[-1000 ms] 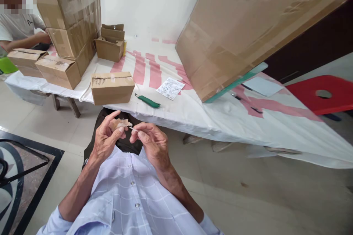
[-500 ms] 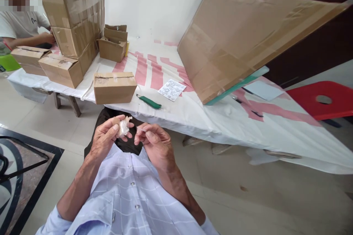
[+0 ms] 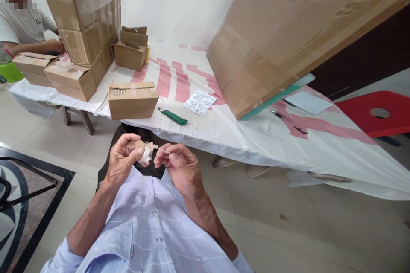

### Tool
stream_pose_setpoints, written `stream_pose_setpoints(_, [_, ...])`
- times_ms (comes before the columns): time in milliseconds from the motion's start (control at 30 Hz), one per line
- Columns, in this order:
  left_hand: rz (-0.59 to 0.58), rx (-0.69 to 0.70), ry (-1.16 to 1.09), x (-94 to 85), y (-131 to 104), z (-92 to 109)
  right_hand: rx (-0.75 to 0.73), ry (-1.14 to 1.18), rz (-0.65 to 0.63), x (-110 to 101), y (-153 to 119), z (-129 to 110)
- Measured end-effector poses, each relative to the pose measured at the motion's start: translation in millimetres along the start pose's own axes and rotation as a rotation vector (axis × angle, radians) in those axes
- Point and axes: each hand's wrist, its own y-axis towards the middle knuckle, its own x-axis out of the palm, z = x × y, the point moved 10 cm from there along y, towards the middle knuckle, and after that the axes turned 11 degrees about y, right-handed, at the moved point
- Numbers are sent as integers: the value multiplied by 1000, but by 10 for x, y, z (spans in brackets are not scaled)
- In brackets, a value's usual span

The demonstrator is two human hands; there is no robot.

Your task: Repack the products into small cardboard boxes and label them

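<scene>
My left hand (image 3: 123, 158) is closed around a small item in crinkled clear plastic wrap (image 3: 147, 152), pale with a tan part. A twisted end of the wrap points toward my right hand (image 3: 181, 164). That hand is pinched, thumb against forefinger, on a tiny whitish scrap (image 3: 165, 151), too small to name. The two hands are close together but apart, above my lap. On the table edge beyond them lie a green utility knife (image 3: 173, 116) and a closed cardboard box (image 3: 133, 101).
A printed sheet (image 3: 200, 102) lies on the cloth-covered table (image 3: 256, 136). Stacked taped boxes (image 3: 86, 17) and an open small box (image 3: 130, 51) stand at left. A large cardboard panel (image 3: 288, 42) leans at right, near a red stool (image 3: 368, 115). Another person (image 3: 25, 30) sits far left.
My left hand has turned the wrapped item, so a tan part now shows and the twisted end sits nearer my right hand. The right hand has shifted slightly left.
</scene>
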Motion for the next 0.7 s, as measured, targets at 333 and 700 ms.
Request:
stream_pose_setpoints(333, [-53, -61, 58, 42, -50, 29, -23, 71, -53, -7, 37, 42])
stream_pose_setpoints(700, [-64, 74, 179, 55, -34, 261, -208, -268, -158, 186, -38, -309])
